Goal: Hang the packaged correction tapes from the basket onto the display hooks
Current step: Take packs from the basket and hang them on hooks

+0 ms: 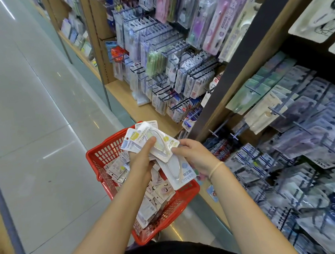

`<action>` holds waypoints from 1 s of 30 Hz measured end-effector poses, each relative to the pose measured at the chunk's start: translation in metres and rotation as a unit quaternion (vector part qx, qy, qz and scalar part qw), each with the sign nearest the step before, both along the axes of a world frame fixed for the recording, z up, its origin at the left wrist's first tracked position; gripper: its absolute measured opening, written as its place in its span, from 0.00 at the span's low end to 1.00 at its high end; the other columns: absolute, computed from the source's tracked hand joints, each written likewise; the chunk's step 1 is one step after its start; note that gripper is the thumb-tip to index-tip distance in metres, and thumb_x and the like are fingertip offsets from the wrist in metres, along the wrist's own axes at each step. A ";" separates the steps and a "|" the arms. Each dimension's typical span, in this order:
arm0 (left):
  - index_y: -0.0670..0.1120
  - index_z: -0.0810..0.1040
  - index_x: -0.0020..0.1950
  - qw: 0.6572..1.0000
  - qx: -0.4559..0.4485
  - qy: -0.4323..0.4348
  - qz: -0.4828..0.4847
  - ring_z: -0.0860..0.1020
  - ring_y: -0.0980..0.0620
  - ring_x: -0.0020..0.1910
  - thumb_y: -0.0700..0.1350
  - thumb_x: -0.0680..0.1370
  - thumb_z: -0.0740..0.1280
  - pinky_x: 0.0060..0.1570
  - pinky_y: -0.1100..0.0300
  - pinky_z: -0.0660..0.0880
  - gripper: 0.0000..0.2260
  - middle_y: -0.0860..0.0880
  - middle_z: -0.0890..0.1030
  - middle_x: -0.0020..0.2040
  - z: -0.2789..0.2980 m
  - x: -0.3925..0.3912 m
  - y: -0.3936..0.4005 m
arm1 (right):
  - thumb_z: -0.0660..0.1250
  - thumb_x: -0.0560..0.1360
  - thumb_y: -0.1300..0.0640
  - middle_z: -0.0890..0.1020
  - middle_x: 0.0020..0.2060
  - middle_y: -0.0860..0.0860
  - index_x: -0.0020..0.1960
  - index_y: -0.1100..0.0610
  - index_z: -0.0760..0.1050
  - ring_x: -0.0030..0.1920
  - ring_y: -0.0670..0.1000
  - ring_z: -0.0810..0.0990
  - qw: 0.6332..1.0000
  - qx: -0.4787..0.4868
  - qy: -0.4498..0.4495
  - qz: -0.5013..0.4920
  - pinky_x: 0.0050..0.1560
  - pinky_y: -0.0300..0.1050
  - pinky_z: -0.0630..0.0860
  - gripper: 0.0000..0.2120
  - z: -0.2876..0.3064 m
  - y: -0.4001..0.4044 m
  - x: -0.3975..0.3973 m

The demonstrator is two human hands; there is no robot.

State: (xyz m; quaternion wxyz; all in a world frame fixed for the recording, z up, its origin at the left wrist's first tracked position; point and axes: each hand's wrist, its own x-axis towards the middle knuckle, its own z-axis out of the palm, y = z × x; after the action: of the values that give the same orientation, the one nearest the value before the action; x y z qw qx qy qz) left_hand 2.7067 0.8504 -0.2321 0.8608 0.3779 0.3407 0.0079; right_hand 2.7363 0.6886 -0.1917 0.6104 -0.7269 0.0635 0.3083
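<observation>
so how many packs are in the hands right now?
At least 4, more may be hidden. Left hand fans three: yellow pack on top, blue pack left, one behind. Another pack lies below, right hand pinching the yellow one.

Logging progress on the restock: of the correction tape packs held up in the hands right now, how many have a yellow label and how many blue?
Yellow-label packs: 1
Blue-label packs: 2 (the second fanned at the left)
A further pack edge shows behind; its colour is hidden.
Total countable by colour: 3
</observation>
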 end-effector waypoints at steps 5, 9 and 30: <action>0.47 0.78 0.66 1.000 0.011 0.001 0.028 0.86 0.49 0.49 0.38 0.77 0.74 0.41 0.55 0.84 0.18 0.45 0.86 0.58 0.001 -0.003 0.004 | 0.73 0.76 0.62 0.85 0.53 0.48 0.61 0.52 0.78 0.52 0.46 0.84 0.997 -0.036 -0.012 0.073 0.50 0.40 0.77 0.15 -0.002 0.001 0.001; 0.46 0.78 0.68 0.999 0.009 0.014 0.039 0.86 0.47 0.52 0.39 0.77 0.75 0.49 0.50 0.84 0.20 0.45 0.86 0.58 -0.003 -0.008 0.004 | 0.72 0.77 0.63 0.86 0.51 0.47 0.59 0.52 0.79 0.48 0.43 0.84 0.996 -0.033 -0.008 0.081 0.48 0.34 0.78 0.13 0.000 -0.002 0.000; 0.50 0.79 0.56 0.936 0.084 -0.078 -0.333 0.85 0.55 0.41 0.39 0.80 0.69 0.36 0.60 0.81 0.08 0.53 0.87 0.44 0.042 -0.016 -0.011 | 0.71 0.77 0.58 0.84 0.56 0.56 0.64 0.55 0.73 0.51 0.56 0.84 0.982 0.089 -0.101 -0.132 0.49 0.53 0.81 0.17 0.043 -0.030 -0.014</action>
State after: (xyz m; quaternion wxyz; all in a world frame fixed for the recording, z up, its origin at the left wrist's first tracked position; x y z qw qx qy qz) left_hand 2.6905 0.8399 -0.1906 0.8033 0.5389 0.1250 -0.2208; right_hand 2.7223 0.6584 -0.1482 0.7111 -0.6824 0.0698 0.1542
